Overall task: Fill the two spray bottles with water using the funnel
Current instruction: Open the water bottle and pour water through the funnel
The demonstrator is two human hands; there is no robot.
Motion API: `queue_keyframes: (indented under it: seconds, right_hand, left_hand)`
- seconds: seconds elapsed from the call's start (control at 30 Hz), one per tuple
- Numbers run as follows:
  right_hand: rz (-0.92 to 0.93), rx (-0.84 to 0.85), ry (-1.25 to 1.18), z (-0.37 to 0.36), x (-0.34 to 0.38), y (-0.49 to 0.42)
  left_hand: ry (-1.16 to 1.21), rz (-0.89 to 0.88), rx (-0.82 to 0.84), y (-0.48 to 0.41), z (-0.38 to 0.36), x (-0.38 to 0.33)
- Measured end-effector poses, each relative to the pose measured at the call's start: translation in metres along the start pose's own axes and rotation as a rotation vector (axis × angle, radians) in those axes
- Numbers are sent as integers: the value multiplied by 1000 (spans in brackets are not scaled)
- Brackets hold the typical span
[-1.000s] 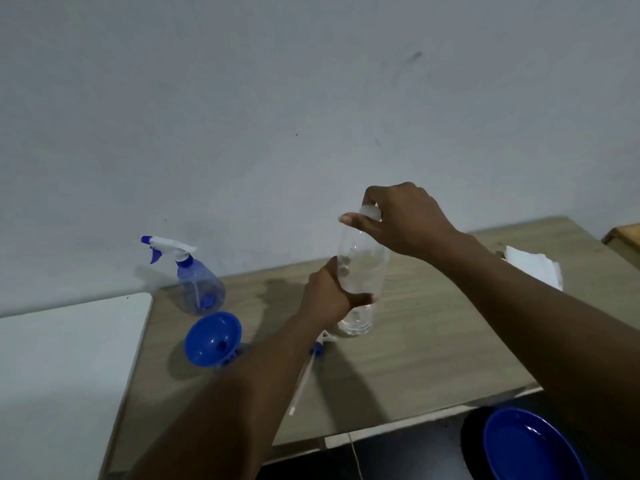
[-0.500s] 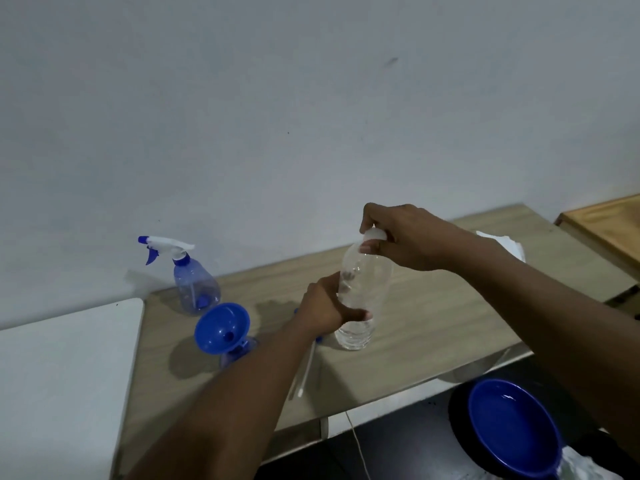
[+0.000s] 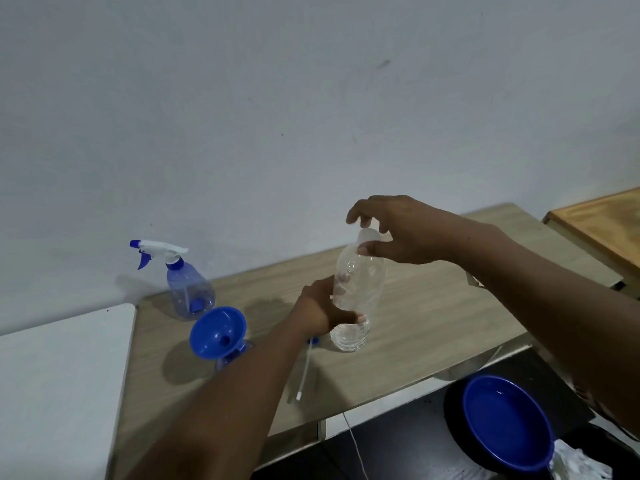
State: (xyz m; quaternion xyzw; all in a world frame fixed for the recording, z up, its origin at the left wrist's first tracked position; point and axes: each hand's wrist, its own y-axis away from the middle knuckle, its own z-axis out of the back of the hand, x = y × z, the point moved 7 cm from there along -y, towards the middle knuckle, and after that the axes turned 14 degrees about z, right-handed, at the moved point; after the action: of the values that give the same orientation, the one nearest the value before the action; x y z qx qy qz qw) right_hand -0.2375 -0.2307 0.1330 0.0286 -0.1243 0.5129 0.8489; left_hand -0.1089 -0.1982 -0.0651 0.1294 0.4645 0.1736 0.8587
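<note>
A clear plastic water bottle (image 3: 360, 292) stands upright on the wooden table (image 3: 433, 320). My left hand (image 3: 318, 310) grips its lower body. My right hand (image 3: 388, 230) pinches the white cap (image 3: 369, 235) at its top. To the left, a blue funnel (image 3: 218, 332) sits in the neck of a spray bottle (image 3: 230, 362) that is mostly hidden behind it and my left arm. A second blue spray bottle (image 3: 188, 289) with its white trigger head on stands near the wall. A loose sprayer head with its white dip tube (image 3: 304, 372) lies on the table beside my left arm.
A blue bowl (image 3: 505, 420) sits low at the right, below the table's front edge. A white surface (image 3: 62, 382) adjoins the table on the left. Another wooden surface (image 3: 602, 226) lies at the far right. A thin white cord (image 3: 356, 445) hangs below the table edge.
My right hand's fingers have shifted round the bottle cap while my left hand keeps its hold on the bottle. The view has tilted down and turned right, so the blue bowl shows more fully.
</note>
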Motion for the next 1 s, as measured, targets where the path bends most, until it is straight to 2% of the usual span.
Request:
queue_keyframes:
  seconds: [0.07,0.2,0.33,0.4,0.43,0.47,0.53,0.63,0.77,0.9,1.0]
  right_hand:
    - [-39,-30,18,-1,-5,0]
    - [7,-72,-29,2,-2,0]
    - [-37,-361,-214,27,-19,22]
    - [-153,-488,-250,17,-46,41]
    - [-238,-500,-252,-2,-64,50]
    - [-331,-465,-257,-29,-81,58]
    - [-501,-291,-279,-100,-110,75]
    - [-611,-134,-356,-191,-130,95]
    - [-628,-129,-374,-245,-136,102]
    - [-639,-123,-396,-257,-138,107]
    - [-596,-352,-625,-222,-128,105]
  left_hand:
    - [-4,-10,13,1,-2,-2]
    - [20,-18,12,-2,-2,0]
    - [34,-34,27,-4,-1,2]
    - [69,-30,36,-5,-3,4]
    - [86,-31,35,-5,-4,5]
    - [99,-33,30,-6,-4,6]
    - [114,-34,17,-6,-6,8]
    - [129,-23,10,-5,-8,11]
    - [123,-8,20,-1,-9,9]
    - [98,10,7,1,-12,16]
    - [97,11,16,4,-15,27]
